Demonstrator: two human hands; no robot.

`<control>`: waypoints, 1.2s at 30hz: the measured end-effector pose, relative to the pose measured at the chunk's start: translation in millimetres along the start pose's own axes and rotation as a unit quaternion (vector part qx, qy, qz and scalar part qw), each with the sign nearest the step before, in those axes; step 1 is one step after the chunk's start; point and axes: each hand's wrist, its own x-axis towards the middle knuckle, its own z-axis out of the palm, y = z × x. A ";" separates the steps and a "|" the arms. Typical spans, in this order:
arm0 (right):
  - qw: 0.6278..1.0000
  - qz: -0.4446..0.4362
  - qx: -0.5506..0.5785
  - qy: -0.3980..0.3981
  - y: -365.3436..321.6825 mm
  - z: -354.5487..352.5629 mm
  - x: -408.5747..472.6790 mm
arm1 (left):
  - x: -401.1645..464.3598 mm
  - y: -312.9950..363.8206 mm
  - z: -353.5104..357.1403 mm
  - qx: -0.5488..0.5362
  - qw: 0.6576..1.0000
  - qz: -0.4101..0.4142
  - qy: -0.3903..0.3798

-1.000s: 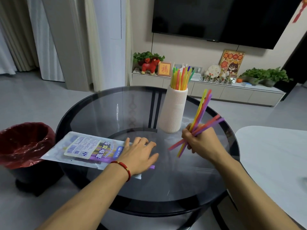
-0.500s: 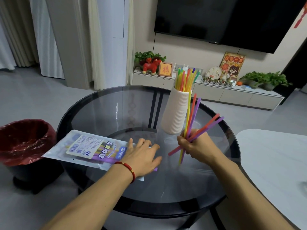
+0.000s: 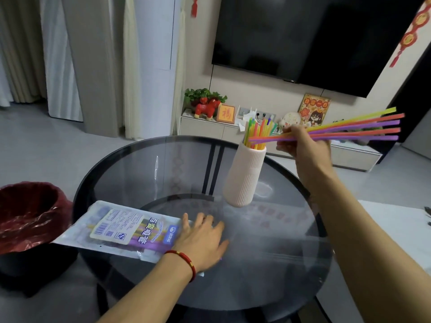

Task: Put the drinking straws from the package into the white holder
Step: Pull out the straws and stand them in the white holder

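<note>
Left hand [image 3: 202, 238] lies flat on round glass table [image 3: 144, 173].

Round glass desk [image 3: 144, 173], black rim. Bin with red liner [image 3: 30, 213] at left on floor. Dark TV [image 3: 303, 36] on wall; low cabinet [image 3: 205, 128] beneath with red horse figure [image 3: 207, 108], potted plant [image 3: 203, 94].

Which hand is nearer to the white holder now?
Right. The right hand holds a bundle of straws beside the white holder rim. The left hand rests flat on the package, lower down.
</note>
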 end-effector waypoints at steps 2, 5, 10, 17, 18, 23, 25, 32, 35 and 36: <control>0.996 -0.043 -0.081 -0.003 -9.6 6.9 16.5 | 0.5 -0.2 0.1 -0.006 1.000 -0.001 0.000; 0.973 -0.076 -0.219 -0.005 -17.1 20.2 31.1 | 0.8 -0.5 1.1 -0.006 1.000 -0.001 0.000; 0.921 -0.079 -0.376 -0.064 -23.8 43.4 44.4 | 2.2 -1.1 0.8 -0.014 1.000 0.000 -0.009; 0.900 -0.068 -0.427 -0.049 -13.1 61.7 46.1 | 2.2 -2.6 -0.9 -0.011 1.000 -0.002 -0.013; 0.907 -0.072 -0.412 -0.048 -12.9 62.2 45.8 | 2.2 -2.8 -1.1 -0.012 1.000 -0.002 -0.011; 0.937 -0.137 -0.320 0.016 -18.1 64.8 45.8 | 1.7 -5.0 -5.0 -0.015 1.000 -0.005 -0.008; 0.924 -0.198 -0.326 0.008 -16.4 64.0 44.0 | 1.4 -4.6 -8.1 -0.018 1.000 -0.004 -0.005; 0.859 -0.223 -0.451 -0.098 11.4 54.9 31.6 | -5.1 -2.8 -12.9 -0.026 1.000 0.002 0.010; 0.837 -0.248 -0.469 -0.131 10.6 52.4 27.2 | -5.7 -4.8 -17.0 -0.033 0.999 -0.001 0.007; 0.821 -0.252 -0.487 -0.159 11.3 51.5 26.9 | -6.2 -6.1 -18.9 -0.034 0.999 0.002 0.002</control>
